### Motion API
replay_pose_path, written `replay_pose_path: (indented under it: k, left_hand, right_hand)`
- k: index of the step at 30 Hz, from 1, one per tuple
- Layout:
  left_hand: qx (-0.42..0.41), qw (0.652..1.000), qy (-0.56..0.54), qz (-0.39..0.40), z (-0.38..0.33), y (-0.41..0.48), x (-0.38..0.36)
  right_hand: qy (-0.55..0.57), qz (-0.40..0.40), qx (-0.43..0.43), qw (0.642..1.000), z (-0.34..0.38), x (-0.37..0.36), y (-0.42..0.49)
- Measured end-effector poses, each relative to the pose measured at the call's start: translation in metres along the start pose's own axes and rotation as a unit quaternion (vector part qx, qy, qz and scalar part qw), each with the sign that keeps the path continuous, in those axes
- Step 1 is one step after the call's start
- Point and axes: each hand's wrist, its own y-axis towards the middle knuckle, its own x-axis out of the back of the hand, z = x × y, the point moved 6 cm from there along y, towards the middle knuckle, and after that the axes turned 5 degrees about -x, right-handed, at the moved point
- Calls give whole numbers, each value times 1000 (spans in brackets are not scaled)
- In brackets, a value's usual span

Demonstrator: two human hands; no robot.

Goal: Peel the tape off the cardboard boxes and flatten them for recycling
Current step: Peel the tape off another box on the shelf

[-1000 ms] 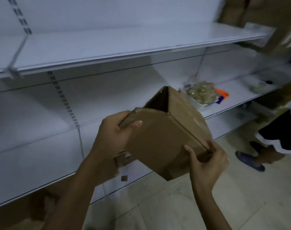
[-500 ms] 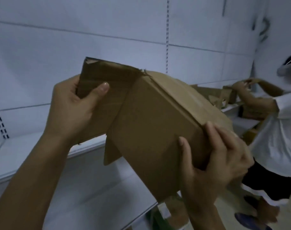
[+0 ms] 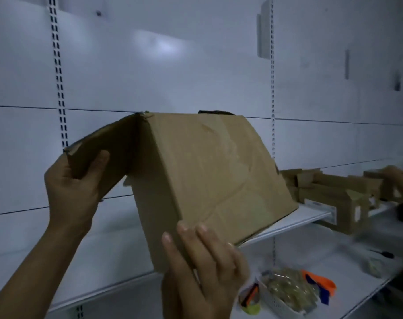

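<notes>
1. the box [image 3: 214, 171] is up in the air, tilted, in front of a white shelf [image 3: 306, 217].
2. the left hand [image 3: 73, 192] grips its open flap [image 3: 110, 148], thumb on the front.
3. the right hand [image 3: 202, 268] clasps the lower corner, thumb on one face, fingers on the other.
4. more boxes [image 3: 334, 192] lie on the shelf, off to the right.

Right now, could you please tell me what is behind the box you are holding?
The box hides most of it; a shelf and other boxes show past its right edge.
</notes>
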Motion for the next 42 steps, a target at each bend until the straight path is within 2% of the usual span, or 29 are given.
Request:
replay_pose_path:
  k: [1,3,5,6,9,11,13,14,16,18,21,23,25,27,30,34,39,42]
  left_hand:
    - [-22,999,24,34,12,3,4]
    - [-16,994,59,88,47,0,16]
    - [36,990,73,115,84,-9,30]
    - [77,987,71,120,100,-16,37]
    - [153,973,145,92,135,-31,61]
    - [136,962,233,40,135,-36,72]
    - [48,953,299,13,115,-40,66]
    - [-14,949,315,31,101,-44,55]
    - [-123,933,316,122,85,-51,22]
    - [-178,900,329,221,85,-51,-13]
    - [-182,832,425,306,104,-40,-52]
    - [-151,808,475,313,124,-33,-62]
    - [-141,804,498,292,135,-34,-65]
    - [-155,803,510,267,138,-38,-67]
    - [-184,801,519,233,138,-39,-70]
    - [-211,795,532,200,140,-41,-77]
    - [-229,792,539,172,151,-42,-87]
    - [-260,798,526,136,156,-42,-89]
  right_hand:
    - [27,46,12,999,8,-15,-12]
    - [60,180,35,981,20,-50,-46]
    - [43,341,83,935,21,-85,-92]
    - [35,393,95,914,17,-98,-110]
    - [63,461,68,882,0,-122,-126]
    - [77,460,54,883,-6,-132,-119]
    - [84,446,48,890,-9,-142,-110]
    - [88,442,47,892,-10,-147,-106]
    - [95,443,54,890,-9,-155,-102]
    - [104,454,66,882,-7,-162,-99]
    - [72,415,62,905,-23,-163,-87]
    - [-5,367,27,930,-52,-162,-75]
    - [-77,348,-6,934,-87,-161,-69]
    - [-100,360,0,928,-111,-163,-73]
    - [-94,380,29,920,-122,-168,-88]
    - [-75,385,4,920,-129,-182,-106]
    - [11,345,-63,937,-137,-188,-121]
    - [8,291,-70,954,-138,-186,-114]
